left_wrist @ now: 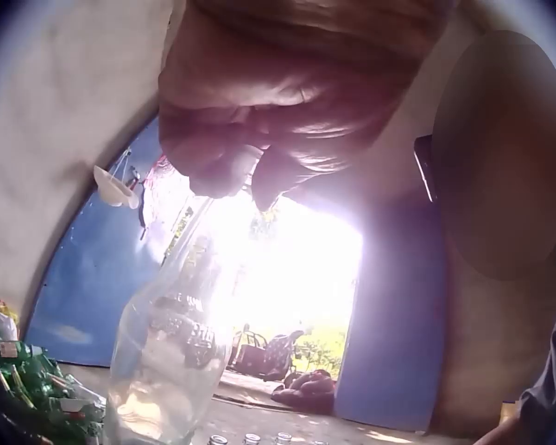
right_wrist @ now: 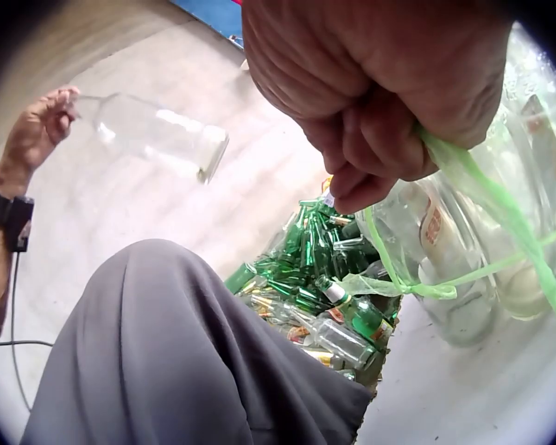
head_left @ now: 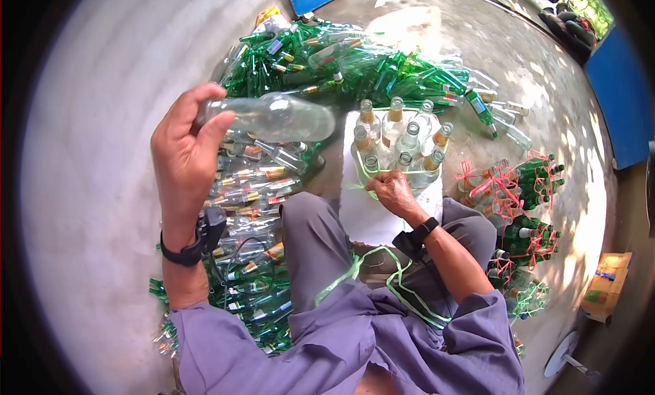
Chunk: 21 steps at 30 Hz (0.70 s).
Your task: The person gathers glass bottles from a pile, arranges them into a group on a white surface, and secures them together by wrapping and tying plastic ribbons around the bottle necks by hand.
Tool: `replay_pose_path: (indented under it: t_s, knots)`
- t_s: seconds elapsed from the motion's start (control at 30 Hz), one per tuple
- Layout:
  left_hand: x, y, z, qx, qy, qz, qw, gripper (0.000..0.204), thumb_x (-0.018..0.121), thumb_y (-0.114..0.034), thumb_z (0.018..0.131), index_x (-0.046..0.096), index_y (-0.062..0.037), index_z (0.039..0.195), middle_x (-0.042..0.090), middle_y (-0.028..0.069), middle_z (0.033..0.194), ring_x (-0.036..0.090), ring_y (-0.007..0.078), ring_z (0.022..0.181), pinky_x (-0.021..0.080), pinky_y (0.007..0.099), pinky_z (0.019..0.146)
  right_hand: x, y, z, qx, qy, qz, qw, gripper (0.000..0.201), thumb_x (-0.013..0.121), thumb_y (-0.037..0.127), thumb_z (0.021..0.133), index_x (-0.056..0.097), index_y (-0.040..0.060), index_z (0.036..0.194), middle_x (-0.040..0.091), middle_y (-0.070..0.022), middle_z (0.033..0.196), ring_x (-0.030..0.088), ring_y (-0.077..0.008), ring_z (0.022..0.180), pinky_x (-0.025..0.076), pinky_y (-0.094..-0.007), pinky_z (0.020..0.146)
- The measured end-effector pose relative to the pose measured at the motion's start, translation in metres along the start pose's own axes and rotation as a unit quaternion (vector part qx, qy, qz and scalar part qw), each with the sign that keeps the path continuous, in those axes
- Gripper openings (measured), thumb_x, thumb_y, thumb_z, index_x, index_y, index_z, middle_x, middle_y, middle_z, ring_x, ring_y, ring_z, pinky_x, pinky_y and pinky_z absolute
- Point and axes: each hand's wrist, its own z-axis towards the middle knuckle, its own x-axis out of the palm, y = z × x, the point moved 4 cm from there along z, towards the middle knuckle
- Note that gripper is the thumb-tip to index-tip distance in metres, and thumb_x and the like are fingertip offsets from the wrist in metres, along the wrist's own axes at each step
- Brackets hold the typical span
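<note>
My left hand (head_left: 187,139) holds a clear glass bottle (head_left: 283,116) by its neck, raised and lying nearly level in the head view; the left wrist view shows the same bottle (left_wrist: 167,352) below the fingers. My right hand (head_left: 396,192) pinches green plastic twine (right_wrist: 482,190) at the near side of a group of clear bottles (head_left: 396,132). These stand upright on a white board (head_left: 355,221), with twine around them. A knot in the twine (right_wrist: 431,291) shows beside the bottles in the right wrist view. Loose twine (head_left: 402,289) trails over the lap.
A heap of green and clear bottles (head_left: 382,74) lies beyond the board. Rows of bottles (head_left: 249,190) lie to the left. Bundles tied with red twine (head_left: 501,183) stand at the right, near a cardboard box (head_left: 607,279). Blue door panels (head_left: 617,95) stand at the back.
</note>
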Motion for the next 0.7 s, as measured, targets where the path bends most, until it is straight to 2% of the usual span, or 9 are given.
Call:
replay_pose_path:
  t_s: [0.17, 0.23, 0.27, 0.37, 0.47, 0.5, 0.53, 0.63, 0.7]
  knots:
    - [0.06, -0.028, 0.03, 0.094, 0.055, -0.023, 0.994, 0.023, 0.072, -0.001, 0.085, 0.066, -0.0008, 0.108, 0.066, 0.0061, 0.087, 0.055, 0.0117, 0.067, 0.046, 0.0276, 0.063, -0.002, 0.007, -0.002, 0.012, -0.011, 0.017, 1.0, 0.024, 0.063, 0.015, 0.084, 0.074, -0.0063, 0.083, 0.066, -0.0241, 0.067, 0.065, -0.0282, 0.062, 0.053, -0.0395, 0.069]
    - [0.08, -0.04, 0.033, 0.11, 0.075, -0.013, 0.991, 0.021, 0.071, -0.001, 0.087, 0.066, -0.001, 0.107, 0.062, 0.0015, 0.084, 0.051, 0.008, 0.068, 0.043, 0.025, 0.062, -0.002, 0.006, -0.002, -0.006, -0.015, 0.012, 1.0, 0.024, 0.064, 0.016, 0.085, 0.073, -0.0063, 0.082, 0.066, -0.0259, 0.07, 0.066, -0.0324, 0.064, 0.053, -0.0408, 0.07]
    - [0.09, -0.045, 0.034, 0.124, 0.092, -0.004, 0.988, 0.019, 0.07, 0.0, 0.089, 0.066, -0.0013, 0.107, 0.057, -0.0032, 0.081, 0.046, 0.0044, 0.068, 0.039, 0.0223, 0.061, -0.002, 0.005, -0.001, -0.006, -0.017, 0.013, 1.0, 0.024, 0.064, 0.016, 0.085, 0.073, -0.0063, 0.082, 0.066, -0.0259, 0.07, 0.066, -0.0324, 0.064, 0.053, -0.0408, 0.07]
    - [0.116, -0.049, 0.036, 0.156, 0.109, -0.006, 0.982, 0.019, 0.071, 0.0, 0.087, 0.066, -0.0016, 0.105, 0.057, 0.0006, 0.077, 0.045, 0.0056, 0.065, 0.039, 0.0234, 0.059, 0.0, 0.002, -0.001, -0.031, -0.014, -0.005, 0.999, 0.026, 0.059, 0.016, 0.085, 0.076, -0.0039, 0.086, 0.067, -0.0209, 0.068, 0.065, -0.0239, 0.062, 0.052, -0.0379, 0.067]
    - [0.141, -0.043, 0.036, 0.179, 0.13, 0.004, 0.975, 0.02, 0.071, 0.0, 0.086, 0.066, -0.0002, 0.105, 0.063, 0.0069, 0.085, 0.05, 0.0107, 0.066, 0.044, 0.0267, 0.061, 0.001, 0.003, -0.001, -0.03, -0.017, 0.007, 0.999, 0.026, 0.059, 0.015, 0.084, 0.075, -0.0044, 0.086, 0.068, -0.0213, 0.07, 0.066, -0.0246, 0.065, 0.052, -0.0383, 0.068]
    - [0.147, -0.042, 0.035, 0.188, 0.138, 0.002, 0.972, 0.02, 0.071, 0.0, 0.086, 0.066, 0.0002, 0.105, 0.066, 0.009, 0.089, 0.053, 0.0128, 0.067, 0.046, 0.0281, 0.062, 0.001, 0.004, -0.002, -0.02, -0.019, 0.019, 0.999, 0.024, 0.061, 0.015, 0.085, 0.074, -0.0054, 0.084, 0.067, -0.0242, 0.072, 0.067, -0.0304, 0.066, 0.053, -0.0404, 0.07]
    - [0.152, -0.042, 0.035, 0.166, 0.162, 0.012, 0.973, 0.023, 0.07, -0.007, 0.082, 0.066, 0.0012, 0.103, 0.068, 0.0198, 0.097, 0.066, 0.0401, 0.09, 0.054, 0.0432, 0.08, 0.0, 0.006, -0.003, -0.011, -0.02, 0.031, 0.999, 0.024, 0.064, 0.016, 0.086, 0.072, -0.0064, 0.081, 0.066, -0.0272, 0.074, 0.067, -0.0362, 0.068, 0.053, -0.0425, 0.071]
    - [0.171, -0.033, 0.031, 0.189, 0.175, 0.032, 0.966, 0.023, 0.072, -0.002, 0.084, 0.067, 0.0, 0.107, 0.069, 0.0158, 0.101, 0.067, 0.0299, 0.084, 0.053, 0.0369, 0.076, -0.001, 0.01, -0.005, -0.022, -0.023, 0.034, 0.999, 0.024, 0.064, 0.015, 0.086, 0.071, -0.0067, 0.079, 0.065, -0.0269, 0.072, 0.065, -0.0361, 0.065, 0.052, -0.0428, 0.069]
    - [0.181, -0.027, 0.027, 0.185, 0.19, 0.033, 0.964, 0.025, 0.071, -0.003, 0.083, 0.066, -0.0004, 0.108, 0.069, 0.0172, 0.103, 0.068, 0.035, 0.092, 0.053, 0.04, 0.08, -0.002, 0.013, -0.006, -0.007, -0.022, 0.041, 0.999, 0.024, 0.064, 0.014, 0.087, 0.07, -0.0069, 0.078, 0.064, -0.0267, 0.07, 0.064, -0.0357, 0.063, 0.052, -0.0428, 0.067]
